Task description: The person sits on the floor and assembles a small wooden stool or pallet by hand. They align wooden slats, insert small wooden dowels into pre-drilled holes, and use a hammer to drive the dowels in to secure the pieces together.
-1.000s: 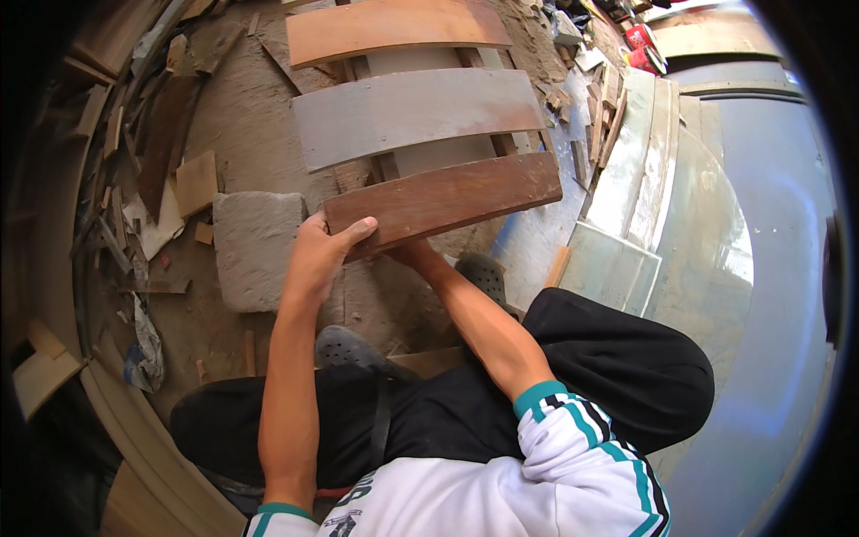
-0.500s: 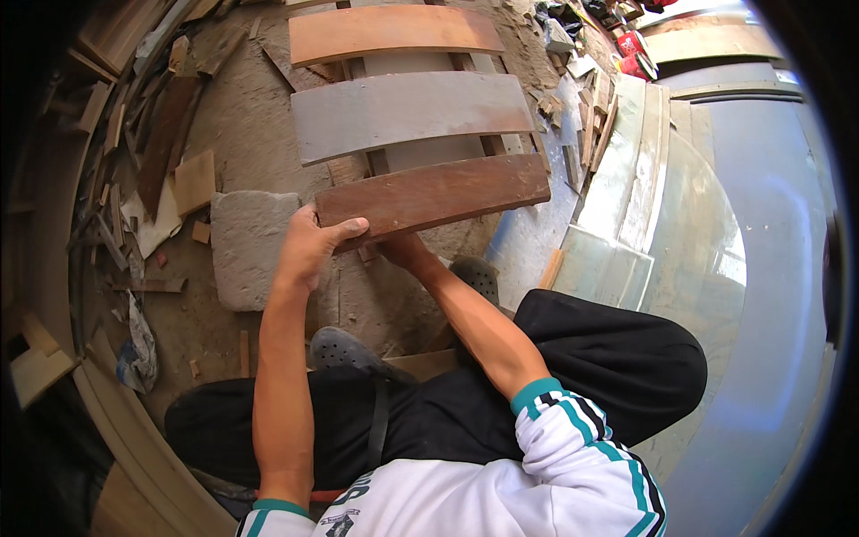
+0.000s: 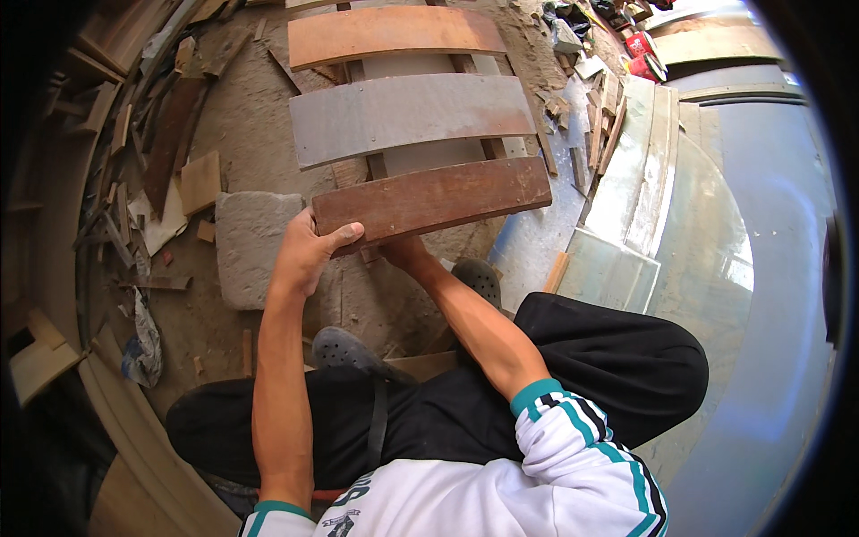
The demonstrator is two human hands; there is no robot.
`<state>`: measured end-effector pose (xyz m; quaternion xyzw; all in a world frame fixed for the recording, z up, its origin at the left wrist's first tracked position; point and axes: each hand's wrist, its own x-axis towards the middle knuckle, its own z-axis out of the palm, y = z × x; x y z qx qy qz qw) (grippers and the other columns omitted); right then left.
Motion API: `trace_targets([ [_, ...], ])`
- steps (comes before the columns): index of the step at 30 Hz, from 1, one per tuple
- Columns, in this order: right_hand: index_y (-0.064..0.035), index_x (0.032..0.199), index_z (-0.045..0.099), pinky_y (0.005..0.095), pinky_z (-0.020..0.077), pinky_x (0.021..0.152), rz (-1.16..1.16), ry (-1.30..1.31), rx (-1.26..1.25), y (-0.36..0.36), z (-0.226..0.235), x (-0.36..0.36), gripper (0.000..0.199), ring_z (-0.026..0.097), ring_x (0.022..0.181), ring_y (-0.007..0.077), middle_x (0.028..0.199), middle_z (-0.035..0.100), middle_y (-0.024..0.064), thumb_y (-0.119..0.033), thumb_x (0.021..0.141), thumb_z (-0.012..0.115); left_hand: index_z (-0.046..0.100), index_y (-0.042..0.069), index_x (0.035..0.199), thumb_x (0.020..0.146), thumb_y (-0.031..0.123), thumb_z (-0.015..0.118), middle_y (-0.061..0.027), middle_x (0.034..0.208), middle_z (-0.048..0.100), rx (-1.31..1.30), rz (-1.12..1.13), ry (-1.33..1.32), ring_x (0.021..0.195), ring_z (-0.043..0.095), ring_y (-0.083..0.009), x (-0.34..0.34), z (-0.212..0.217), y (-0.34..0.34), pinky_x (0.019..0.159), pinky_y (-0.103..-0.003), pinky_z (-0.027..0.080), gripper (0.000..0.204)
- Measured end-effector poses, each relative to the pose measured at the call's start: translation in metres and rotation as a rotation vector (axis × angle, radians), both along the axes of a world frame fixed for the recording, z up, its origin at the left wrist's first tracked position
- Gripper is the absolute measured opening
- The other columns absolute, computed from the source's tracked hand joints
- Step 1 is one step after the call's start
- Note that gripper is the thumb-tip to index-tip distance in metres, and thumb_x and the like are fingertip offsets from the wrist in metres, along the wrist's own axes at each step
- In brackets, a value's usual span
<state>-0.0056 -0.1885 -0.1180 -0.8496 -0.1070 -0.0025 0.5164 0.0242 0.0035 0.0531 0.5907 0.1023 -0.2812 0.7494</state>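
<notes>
A reddish-brown wooden board (image 3: 429, 204) forms the nearest slat of a ladder-like row of planks in front of me. My left hand (image 3: 309, 246) grips its left end, thumb lying on the upper face and the other fingers tucked behind the end. My right hand (image 3: 404, 253) reaches under the board's near edge, where its fingers are hidden. Beyond lie a grey plank (image 3: 412, 116) with a brownish right end and an orange-brown plank (image 3: 394, 36). Narrow dark rails (image 3: 377, 165) show between the slats.
A pale stone block (image 3: 259, 255) lies left of my left hand. Wood scraps (image 3: 201, 182) litter the floor at far left. On the right are glass-like sheets (image 3: 617, 273), a blue-grey panel (image 3: 769, 268) and red cans (image 3: 642, 55). My grey clog (image 3: 344, 347) is below the board.
The view has shifted slightly, and the brown board's face shows a little more fully. Both hands stay in nearly the same place on it.
</notes>
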Motion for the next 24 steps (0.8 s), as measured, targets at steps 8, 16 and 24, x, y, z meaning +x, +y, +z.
trace_targets([
  [8,-0.0027,0.117,0.062,0.045,0.045,0.096,-0.022,0.057,0.01,0.0,-0.015,-0.001,0.023,0.057,0.118,0.0352,0.122,0.064,0.0185,-0.01,0.098,0.054,0.058,-0.007,0.123,0.078,0.016,0.085,-0.0154,0.113,0.068,0.13,-0.002,-0.047,0.103,0.066,-0.021,-0.001,0.0,-0.007,0.094,-0.033,0.051,0.057],
  [16,-0.0039,0.119,0.062,0.0467,0.0453,0.096,0.033,-0.07,-0.165,-0.005,-0.021,0.001,0.026,0.057,0.117,0.037,0.121,0.064,0.0192,-0.006,0.095,0.055,0.058,-0.007,0.123,0.077,0.017,0.085,-0.0158,0.113,0.067,0.099,0.0,0.004,0.102,0.066,-0.0213,-0.001,0.004,-0.008,0.094,-0.033,0.051,0.058],
  [24,-0.0036,0.12,0.062,0.0443,0.0449,0.098,0.087,-0.036,0.003,-0.007,-0.001,0.007,0.024,0.058,0.117,0.0332,0.121,0.064,0.0161,-0.009,0.097,0.056,0.06,-0.004,0.121,0.074,0.016,0.085,-0.0124,0.11,0.068,0.196,-0.026,0.053,0.099,0.066,-0.0198,0.004,0.012,-0.007,0.094,-0.033,0.05,0.056],
])
